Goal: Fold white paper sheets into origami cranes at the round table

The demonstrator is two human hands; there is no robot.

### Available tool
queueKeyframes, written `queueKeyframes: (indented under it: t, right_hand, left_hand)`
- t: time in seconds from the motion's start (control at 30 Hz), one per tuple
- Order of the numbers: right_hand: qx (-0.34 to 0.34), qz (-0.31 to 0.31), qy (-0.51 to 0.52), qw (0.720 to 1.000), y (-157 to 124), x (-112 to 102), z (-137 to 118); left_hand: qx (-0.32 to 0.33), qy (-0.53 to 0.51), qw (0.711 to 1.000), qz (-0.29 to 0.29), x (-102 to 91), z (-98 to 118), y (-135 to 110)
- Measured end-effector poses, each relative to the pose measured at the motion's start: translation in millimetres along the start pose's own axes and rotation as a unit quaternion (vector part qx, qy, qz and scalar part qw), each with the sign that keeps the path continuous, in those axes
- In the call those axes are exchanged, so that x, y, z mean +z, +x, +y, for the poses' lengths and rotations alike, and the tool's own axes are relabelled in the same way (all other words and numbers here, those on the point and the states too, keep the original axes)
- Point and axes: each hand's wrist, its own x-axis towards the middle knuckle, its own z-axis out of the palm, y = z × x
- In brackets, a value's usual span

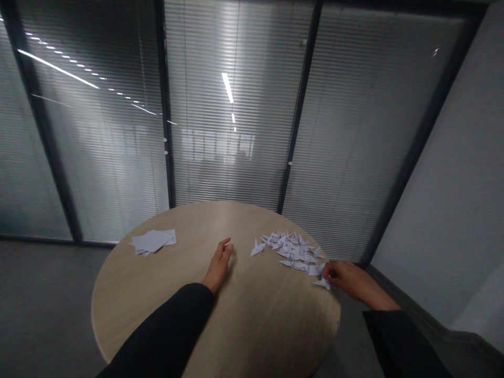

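Checking the round wooden table (118, 294): what's entered?

Entry one: right hand (346, 278), fingers pinched on a paper crane (322, 283), at the table's right edge. Entry two: left hand (218, 265), loosely curled, holding nothing, mid-table.

Other stock?

A heap of paper cranes (291, 253) on the table's right side, and a stack of white paper sheets (153, 241) on its left.

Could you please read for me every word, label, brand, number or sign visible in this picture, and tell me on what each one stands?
There is no readable text: the loose stack of white paper sheets, the heap of small white origami paper cranes and the round light-wood table show no legible marks.
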Motion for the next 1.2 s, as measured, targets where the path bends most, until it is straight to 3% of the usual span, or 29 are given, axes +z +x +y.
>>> queueKeyframes:
  t: [0.13, 0.53, 0.67, 0.8, 1.0, 1.2]
  right_hand:
    - [0.029, -0.048, -0.001, 0.998, 1, 13, 3]
    - [0.045, -0.032, -0.022, 0.998, -1, 3, -6]
    - [0.038, 0.030, -0.023, 0.999, -2, -9, -18]
    - [-0.038, 0.114, -0.024, 0.993, 13, -12, -58]
    - [-0.141, 0.112, 0.010, 0.984, 60, 29, -118]
    - [-0.175, 0.056, 0.018, 0.983, 91, 65, -130]
  left_hand:
    - [-0.003, 0.007, 1.000, 0.002, -0.8, 1, -1]
    - [-0.008, 0.015, 1.000, 0.001, -0.1, 2, -2]
    - [-0.003, 0.020, 1.000, -0.004, -0.1, 3, -2]
    - [-0.008, 0.025, 1.000, 0.001, 0.0, 3, -1]
    - [0.010, 0.018, 1.000, -0.007, -0.6, 1, -1]
    - [0.010, 0.020, 1.000, -0.009, 0.3, 5, -4]
